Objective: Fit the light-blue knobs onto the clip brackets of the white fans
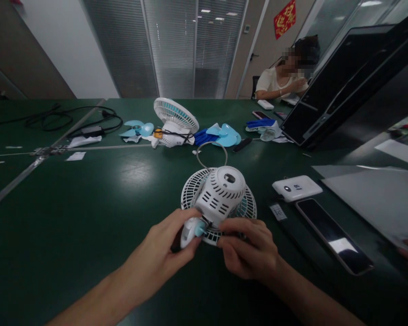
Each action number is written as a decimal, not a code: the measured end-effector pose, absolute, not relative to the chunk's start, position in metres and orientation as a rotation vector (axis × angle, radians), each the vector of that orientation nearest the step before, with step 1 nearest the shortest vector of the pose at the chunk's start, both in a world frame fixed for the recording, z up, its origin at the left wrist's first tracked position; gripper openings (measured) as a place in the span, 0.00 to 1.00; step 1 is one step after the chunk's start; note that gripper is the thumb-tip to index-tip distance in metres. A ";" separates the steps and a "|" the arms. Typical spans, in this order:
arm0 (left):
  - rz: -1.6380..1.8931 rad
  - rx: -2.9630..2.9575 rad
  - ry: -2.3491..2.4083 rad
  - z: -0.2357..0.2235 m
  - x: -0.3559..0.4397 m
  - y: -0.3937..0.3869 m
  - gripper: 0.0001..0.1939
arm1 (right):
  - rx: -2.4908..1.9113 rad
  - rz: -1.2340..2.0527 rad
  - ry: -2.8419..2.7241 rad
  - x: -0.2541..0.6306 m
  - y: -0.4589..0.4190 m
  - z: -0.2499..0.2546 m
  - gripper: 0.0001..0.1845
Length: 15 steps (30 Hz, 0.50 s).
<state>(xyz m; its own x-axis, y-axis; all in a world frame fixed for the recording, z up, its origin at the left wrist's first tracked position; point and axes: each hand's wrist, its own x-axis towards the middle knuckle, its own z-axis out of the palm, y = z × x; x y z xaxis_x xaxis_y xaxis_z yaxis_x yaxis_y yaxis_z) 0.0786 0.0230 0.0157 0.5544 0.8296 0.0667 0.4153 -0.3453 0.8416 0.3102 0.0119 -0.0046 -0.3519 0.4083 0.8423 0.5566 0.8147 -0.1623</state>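
A small white fan [221, 194] lies face down on its round grille [190, 190], its slotted motor housing up. My left hand [172, 242] is closed around a white part with a light-blue knob [200, 227], held at the near end of the housing. Whether that part is joined to the fan, I cannot tell. My right hand [250, 246] has its fingers pinched together at the housing's near right edge; what lies between them is hidden. A thin ring [227, 156] stands up behind the housing.
Farther back are another white fan [175, 120], light-blue fan blades [226, 135] and gloves [265, 127]. To the right lie a phone [333, 235], a white device [297, 188] and a large black monitor-like panel [347, 77]. A person [280, 83] sits across the table; black cables [54, 117] lie left.
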 end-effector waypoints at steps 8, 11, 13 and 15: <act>0.578 2.059 1.014 0.023 0.072 0.028 0.14 | -0.697 -0.044 -2.059 0.303 0.013 -0.012 0.09; 0.622 2.052 1.125 0.023 0.049 0.036 0.11 | -0.699 -0.011 -2.058 0.299 0.011 -0.014 0.10; 0.658 2.036 1.252 0.019 0.027 0.039 0.11 | -0.682 0.013 -2.059 0.297 0.010 -0.015 0.11; 0.765 2.018 1.395 0.012 0.000 0.040 0.12 | -0.675 0.087 -2.116 0.296 0.011 -0.013 0.12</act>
